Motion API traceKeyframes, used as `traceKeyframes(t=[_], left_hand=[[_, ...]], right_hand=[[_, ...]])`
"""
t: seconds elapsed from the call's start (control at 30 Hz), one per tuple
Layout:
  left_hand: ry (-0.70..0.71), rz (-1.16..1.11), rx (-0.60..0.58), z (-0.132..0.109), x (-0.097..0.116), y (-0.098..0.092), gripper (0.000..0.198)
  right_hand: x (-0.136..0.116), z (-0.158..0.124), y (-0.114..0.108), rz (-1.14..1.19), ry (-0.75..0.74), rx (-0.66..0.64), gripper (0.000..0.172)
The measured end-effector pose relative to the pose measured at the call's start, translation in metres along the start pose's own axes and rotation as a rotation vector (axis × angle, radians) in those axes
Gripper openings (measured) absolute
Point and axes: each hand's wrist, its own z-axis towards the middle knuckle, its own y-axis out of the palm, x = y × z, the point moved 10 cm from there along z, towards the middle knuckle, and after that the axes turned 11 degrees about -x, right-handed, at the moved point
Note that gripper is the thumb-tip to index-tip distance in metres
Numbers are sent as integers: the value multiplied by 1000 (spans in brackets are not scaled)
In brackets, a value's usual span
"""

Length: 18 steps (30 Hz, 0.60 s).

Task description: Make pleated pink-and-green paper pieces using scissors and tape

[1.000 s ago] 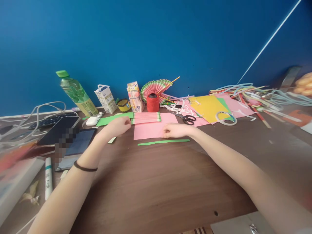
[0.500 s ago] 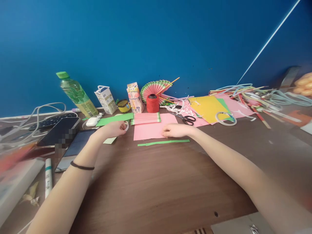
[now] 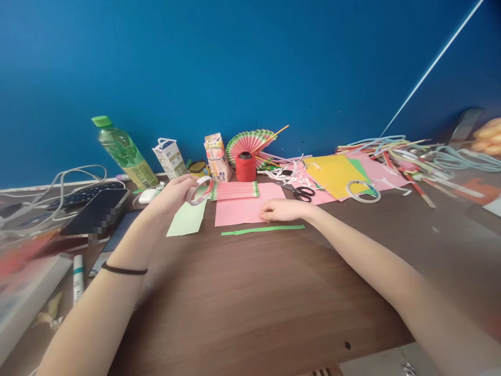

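My left hand (image 3: 178, 192) is closed on a roll of tape (image 3: 201, 191), a white ring with red print inside, raised above a pale green sheet of paper (image 3: 188, 218). My right hand (image 3: 284, 210) rests with curled fingers on a pink sheet of paper (image 3: 237, 211); nothing shows in its fingers. Across the pink sheet's far edge lies a pleated pink paper strip (image 3: 235, 190) with green ends. In front of the sheet is a narrow green paper strip (image 3: 262, 230).
Behind stand a bottle (image 3: 127, 154), two cartons, a red thread spool (image 3: 246, 168) and a folded paper fan (image 3: 248, 145). Black scissors (image 3: 302, 194), coloured paper (image 3: 332, 175) and another tape ring (image 3: 363, 191) lie right. Phones, cables and a marker (image 3: 78, 279) occupy the left.
My left hand has lifted the tape roll, turning its open ring into view. The pale green sheet is more exposed, and the darker green paper beside it hardly shows. My right hand stays put.
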Motion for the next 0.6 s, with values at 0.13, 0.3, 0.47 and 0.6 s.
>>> traceKeyframes(t=[0.13,0.3,0.47,0.6], left_hand=[[132,-370,-199,-1,18,20,6],[238,-505,-443,-14,44,57,15],[237,-519,-561,-24,54,88,37],[319,-519,-634,-29,63,99,48]], right_hand=[[6,-4,-4,44,78,8,32],[3,-12,-26,102,80,213,28],[-20,-43,-64,201,-83,727,23],[-54,-68,-71,234,-345,899,20]])
